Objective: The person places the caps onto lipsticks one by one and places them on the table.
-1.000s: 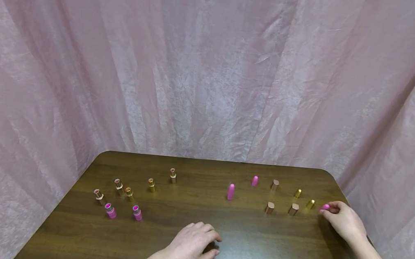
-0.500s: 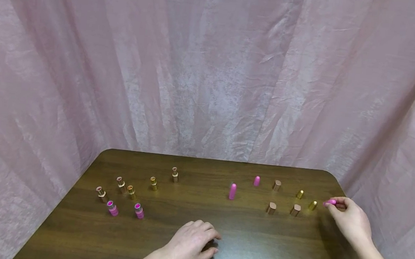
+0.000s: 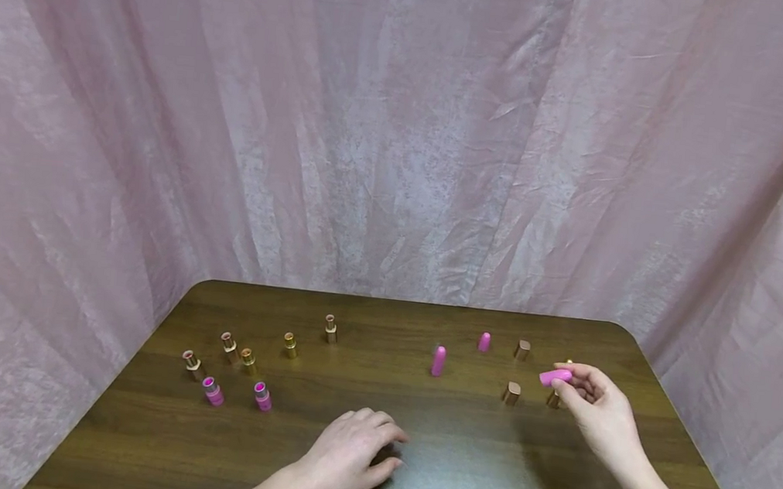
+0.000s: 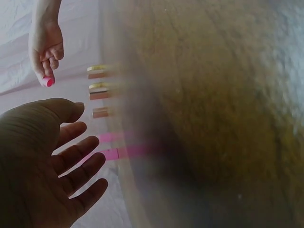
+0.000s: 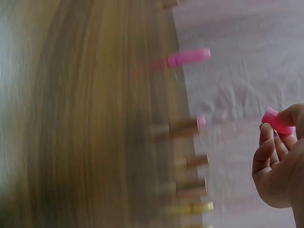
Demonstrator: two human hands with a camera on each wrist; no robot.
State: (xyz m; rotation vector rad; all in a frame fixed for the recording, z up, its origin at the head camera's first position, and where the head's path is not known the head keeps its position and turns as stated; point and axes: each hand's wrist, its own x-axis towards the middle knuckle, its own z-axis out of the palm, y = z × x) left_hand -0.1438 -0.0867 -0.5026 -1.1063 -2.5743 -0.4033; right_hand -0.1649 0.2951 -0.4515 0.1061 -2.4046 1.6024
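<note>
My right hand [image 3: 601, 418] pinches a pink lipstick cap [image 3: 554, 377] between thumb and fingertips, held above the table and tilted with its open end leftward. The same cap [image 5: 272, 117] shows in the right wrist view. Rose-gold caps [image 3: 512, 393] stand upright below and beside this hand, which partly hides one of them and the gold caps. My left hand [image 3: 354, 455] rests at the table's front middle, fingers loosely bent, holding nothing. Past it stand a closed pink lipstick [image 3: 439, 361] and a shorter pink cap [image 3: 484, 342].
On the left side of the wooden table [image 3: 378, 399] stand several uncapped lipsticks: rose-gold ones [image 3: 330, 329], gold ones [image 3: 291, 346] and pink ones [image 3: 262, 396]. A pink curtain [image 3: 401, 137] hangs behind the table and around its sides.
My right hand has lifted the pink cap and carried it left from the table's right edge, over the gold and rose-gold caps. The left hand has barely shifted.
</note>
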